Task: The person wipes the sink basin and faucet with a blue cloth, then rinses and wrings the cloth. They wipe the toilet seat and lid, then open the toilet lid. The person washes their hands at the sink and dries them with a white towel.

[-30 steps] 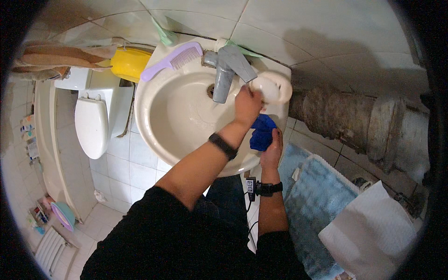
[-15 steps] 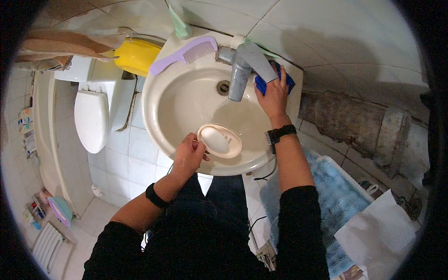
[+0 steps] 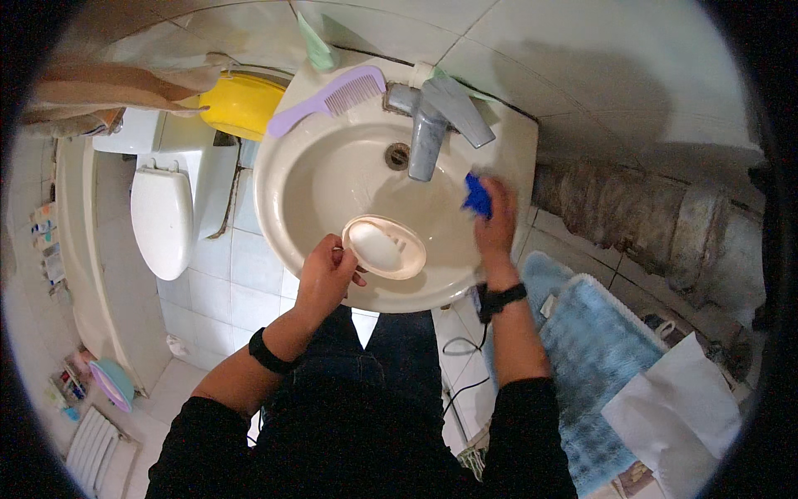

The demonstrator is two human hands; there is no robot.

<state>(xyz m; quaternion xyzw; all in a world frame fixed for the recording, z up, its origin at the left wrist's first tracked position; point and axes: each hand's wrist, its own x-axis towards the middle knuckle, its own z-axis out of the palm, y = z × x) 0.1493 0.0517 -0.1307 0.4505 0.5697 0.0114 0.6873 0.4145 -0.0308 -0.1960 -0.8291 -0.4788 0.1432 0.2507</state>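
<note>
White tiled walls (image 3: 573, 62) rise behind your washbasin (image 3: 268, 195), whose pale rim curves round toward you. Near its front edge, your left hand (image 3: 326, 270) has thumb and fingers pinched closed on the left end of an oval, peach-coloured soap dish (image 3: 407, 266); you have the dish over the front part of the bowl, with a white bar of soap (image 3: 374, 245) lying inside it. Your right hand (image 3: 499, 220), slightly blurred, has its fingers curled round a bunched blue cloth (image 3: 476, 197) at the basin's right edge; how tightly you grip it cannot be told. From the back edge, the grey faucet (image 3: 426, 141) reaches over the bowl, the drain (image 3: 397, 155) just left of its spout. A purple comb (image 3: 307, 110) lies at the back left corner, toothed end nearest the faucet. Beyond the left edge stand a yellow tub (image 3: 241, 106) and a toilet (image 3: 162, 220); past the front right, a blue towel (image 3: 582, 374) and a white sheet (image 3: 665, 416).
</note>
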